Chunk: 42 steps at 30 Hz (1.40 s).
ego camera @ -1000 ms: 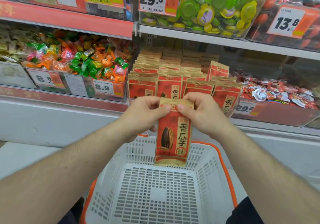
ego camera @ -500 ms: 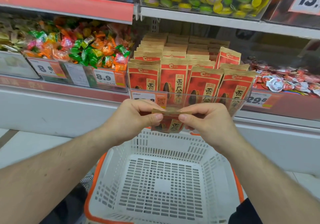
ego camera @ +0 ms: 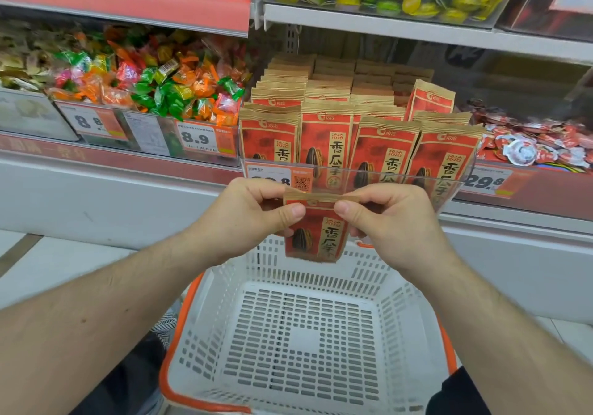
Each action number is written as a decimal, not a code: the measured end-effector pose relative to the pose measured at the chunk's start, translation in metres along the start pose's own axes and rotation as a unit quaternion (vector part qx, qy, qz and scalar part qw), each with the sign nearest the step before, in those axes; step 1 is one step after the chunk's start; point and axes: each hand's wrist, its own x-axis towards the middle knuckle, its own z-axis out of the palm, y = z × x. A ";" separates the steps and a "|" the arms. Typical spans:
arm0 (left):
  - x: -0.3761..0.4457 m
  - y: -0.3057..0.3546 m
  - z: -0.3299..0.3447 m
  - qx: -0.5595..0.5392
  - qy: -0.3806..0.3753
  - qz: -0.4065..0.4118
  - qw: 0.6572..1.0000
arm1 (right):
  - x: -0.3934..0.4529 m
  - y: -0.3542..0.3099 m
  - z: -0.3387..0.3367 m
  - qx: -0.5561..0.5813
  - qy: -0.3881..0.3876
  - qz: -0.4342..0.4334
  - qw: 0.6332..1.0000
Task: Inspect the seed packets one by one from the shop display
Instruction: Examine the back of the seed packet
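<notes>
A red and tan seed packet [ego camera: 316, 236] with a printed sunflower seed hangs in front of the shelf, above the far rim of the basket. My left hand [ego camera: 253, 218] pinches its top left corner between thumb and fingers. My right hand [ego camera: 390, 222] pinches its top right corner the same way. The packet's front faces me and tilts back at the bottom. Behind it, several rows of the same seed packets [ego camera: 356, 132] stand upright in a clear display bin [ego camera: 455, 180] on the shelf.
A white perforated shopping basket [ego camera: 401, 289] with an orange rim sits below my hands, nothing in it. Left of the seed bin is a bin of wrapped candies [ego camera: 154, 84]; right of it, red-and-white sweets [ego camera: 529, 148]. An upper shelf [ego camera: 385, 23] overhangs the display.
The packet went from hanging upright to nearly flat and edge-on, and now tips back so its front shows. My view has shifted downward; both hands keep their pinch.
</notes>
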 end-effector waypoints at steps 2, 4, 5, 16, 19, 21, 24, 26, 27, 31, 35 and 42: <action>0.001 -0.001 0.002 0.024 -0.007 -0.022 0.999 | 0.001 0.002 -0.001 0.014 0.009 0.001 1.000; 0.002 -0.001 0.004 0.030 -0.001 -0.035 0.999 | 0.002 0.003 -0.001 0.027 0.015 0.007 1.000; 0.002 -0.001 0.004 0.025 0.003 -0.041 0.999 | 0.003 0.004 0.000 0.029 0.017 0.009 0.999; 0.006 0.005 -0.002 -0.054 -0.001 -0.097 0.994 | 0.007 0.013 -0.001 0.002 -0.080 0.072 0.994; 0.003 0.002 -0.004 0.007 -0.083 -0.141 0.986 | 0.007 0.013 0.000 0.030 -0.071 0.084 0.993; 0.002 0.001 -0.003 0.013 -0.102 -0.148 0.984 | 0.007 0.013 -0.001 0.045 -0.077 0.090 0.992; 0.002 0.002 -0.003 -0.005 -0.080 -0.144 0.986 | 0.008 0.013 -0.005 0.052 -0.118 0.121 0.984; 0.002 0.004 -0.003 -0.016 -0.062 -0.145 0.987 | 0.008 0.013 -0.007 0.045 -0.153 0.141 0.977; 0.002 0.004 -0.003 -0.018 -0.056 -0.145 0.988 | 0.008 0.013 -0.008 0.044 -0.163 0.147 0.975; 0.001 0.007 -0.005 -0.008 -0.079 -0.158 0.984 | 0.006 0.014 -0.008 0.068 -0.161 0.167 0.970; -0.001 0.007 -0.003 -0.042 -0.106 -0.164 0.980 | 0.006 0.013 -0.010 0.079 -0.186 0.193 0.960; 0.000 0.005 0.001 -0.096 -0.110 -0.197 0.969 | 0.004 0.011 -0.010 0.104 -0.250 0.223 0.937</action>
